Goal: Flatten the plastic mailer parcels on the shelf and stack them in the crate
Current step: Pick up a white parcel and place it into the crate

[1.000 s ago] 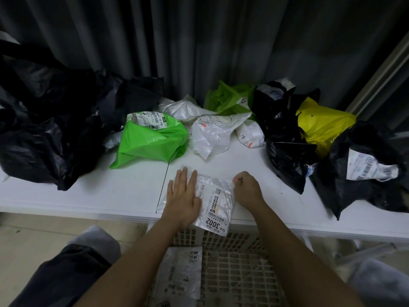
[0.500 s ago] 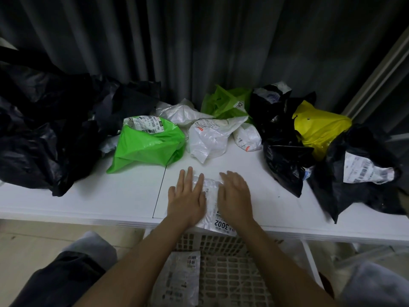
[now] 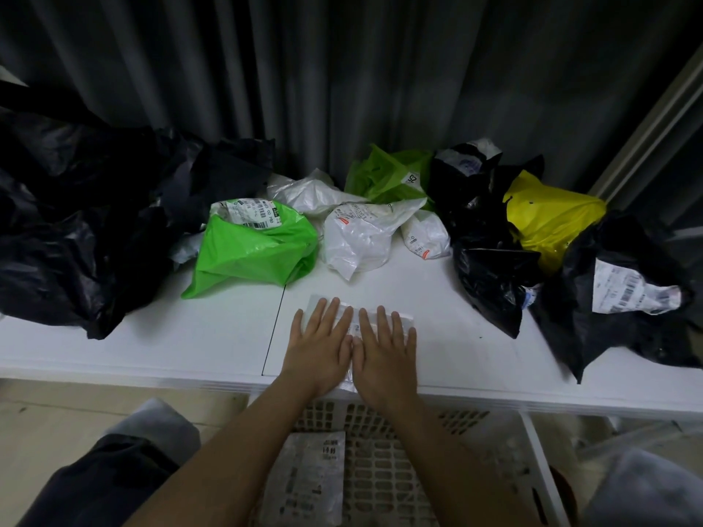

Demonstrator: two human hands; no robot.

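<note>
A small clear mailer with a white label lies flat near the front edge of the white shelf. My left hand and my right hand press on it side by side, fingers straight, covering most of it. Below the shelf edge stands a white lattice crate with one flattened mailer lying inside. Crumpled mailers wait further back: a bright green one, a white one, a yellow one, and a lime one.
Large black bags pile up at the left. More black mailers and a black one with a label crowd the right. A dark curtain hangs behind the shelf. My knees show at the bottom corners.
My right hand was a fist beside the mailer; it opened and came down flat on it next to the left hand. Both hands now press farther forward over the mailer.
</note>
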